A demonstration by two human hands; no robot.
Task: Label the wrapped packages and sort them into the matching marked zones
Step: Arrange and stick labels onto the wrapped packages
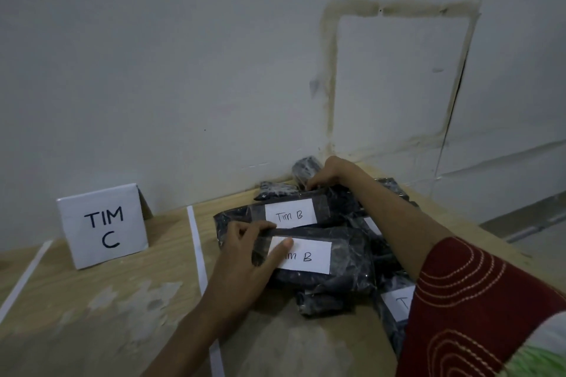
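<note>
**Q:** Where are the packages, and how do the hands lie?

**A:** The dark wrapped packages are piled on the table, right of the white tape strip. The "TIM C" sign stands left of that strip. The left hand lies flat on the front package, fingers straight and thumb on its "Tim B" label. The right hand reaches to the far edge of the back package, also labelled "Tim B". Its fingers are curled there, but it is unclear whether they grip.

**Q:** How should this step be done well?

**A:** Probably by smoothing the label outward from the thumb so no edge lifts off the slick wrap. The stack should be steadied meanwhile, and every package kept right of the strip.
</note>
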